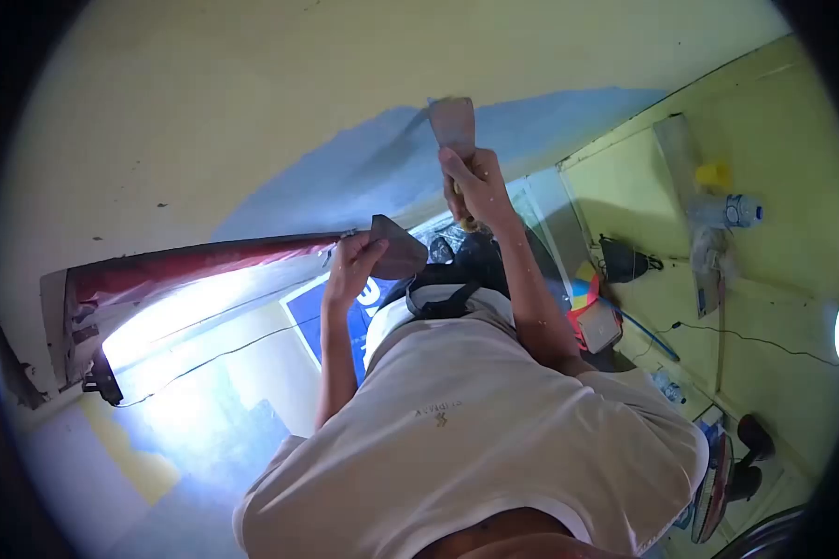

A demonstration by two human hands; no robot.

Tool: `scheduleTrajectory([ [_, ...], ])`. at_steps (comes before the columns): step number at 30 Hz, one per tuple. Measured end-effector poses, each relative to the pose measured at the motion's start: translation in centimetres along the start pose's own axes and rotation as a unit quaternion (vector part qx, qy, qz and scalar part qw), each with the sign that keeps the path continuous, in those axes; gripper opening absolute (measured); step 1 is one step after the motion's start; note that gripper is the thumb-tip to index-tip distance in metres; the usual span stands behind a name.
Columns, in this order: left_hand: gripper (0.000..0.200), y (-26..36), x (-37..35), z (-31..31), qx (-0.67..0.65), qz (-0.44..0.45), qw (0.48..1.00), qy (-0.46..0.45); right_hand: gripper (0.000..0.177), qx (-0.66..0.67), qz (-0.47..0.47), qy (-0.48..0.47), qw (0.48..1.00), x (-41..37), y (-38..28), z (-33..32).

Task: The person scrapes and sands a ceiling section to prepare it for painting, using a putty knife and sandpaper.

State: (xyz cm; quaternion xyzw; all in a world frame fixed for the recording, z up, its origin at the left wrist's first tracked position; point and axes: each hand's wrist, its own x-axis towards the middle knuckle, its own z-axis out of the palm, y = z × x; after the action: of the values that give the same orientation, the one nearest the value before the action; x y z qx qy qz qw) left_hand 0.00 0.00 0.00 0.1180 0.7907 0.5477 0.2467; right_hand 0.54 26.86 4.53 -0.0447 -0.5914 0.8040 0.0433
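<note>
My right hand (475, 182) is closed round a wide-bladed scraper (453, 124). The blade points up, its end at the wall (280, 102), where the cream surface meets a blue-grey patch (345, 168). Lower and to the left, my left hand (350, 267) grips a second flat, dark blade (398, 250) by its narrow end, fingers wrapped round it. That blade is tilted, in front of my waist and below the blue-grey patch. Whether the two blades carry any material is too small to tell.
Red sheeting (196, 267) runs along a ledge at left, with bright light beneath. At right, a plastic bottle (742, 211), a yellow cup (713, 175) and a dark bag (625, 259) are by the yellow-green wall. A fan (715, 484) stands at lower right.
</note>
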Motion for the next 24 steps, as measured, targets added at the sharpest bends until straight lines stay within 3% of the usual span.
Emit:
scheduleTrajectory([
  [2, 0.021, 1.1, -0.1, 0.6, 0.023, -0.014, 1.000, -0.009, 0.058, -0.030, 0.002, 0.001, 1.000, 0.0, -1.1, 0.2],
  [3, 0.021, 0.5, -2.5, 4.5, -0.042, -0.048, 0.998, -0.031, 0.057, -0.060, 0.058, 0.011, 0.996, -3.4, -1.1, -2.1],
  [8, 0.021, 1.3, -1.1, -1.1, -0.036, -0.012, 0.999, -0.006, 0.054, 0.009, -0.001, -0.020, 1.000, 0.0, 0.9, 1.2],
  [13, 0.022, 0.5, -1.1, 0.2, -0.031, 0.024, 0.999, -0.001, 0.053, -0.014, 0.027, -0.010, 0.999, -0.5, 0.4, 0.5],
  [18, 0.023, 1.1, -1.1, -0.3, 0.026, -0.004, 1.000, -0.016, 0.052, -0.006, 0.035, -0.025, 0.999, -1.1, 0.4, 0.9],
  [21, 0.025, 1.6, -1.5, 0.4, -0.073, 0.006, 0.997, 0.012, 0.050, -0.001, 0.023, -0.014, 1.000, -0.8, 0.3, 0.9],
  [24, 0.023, 0.8, -1.8, -0.1, -0.005, -0.008, 1.000, 0.007, 0.050, 0.009, 0.019, -0.008, 1.000, -1.5, 0.1, 1.4],
])
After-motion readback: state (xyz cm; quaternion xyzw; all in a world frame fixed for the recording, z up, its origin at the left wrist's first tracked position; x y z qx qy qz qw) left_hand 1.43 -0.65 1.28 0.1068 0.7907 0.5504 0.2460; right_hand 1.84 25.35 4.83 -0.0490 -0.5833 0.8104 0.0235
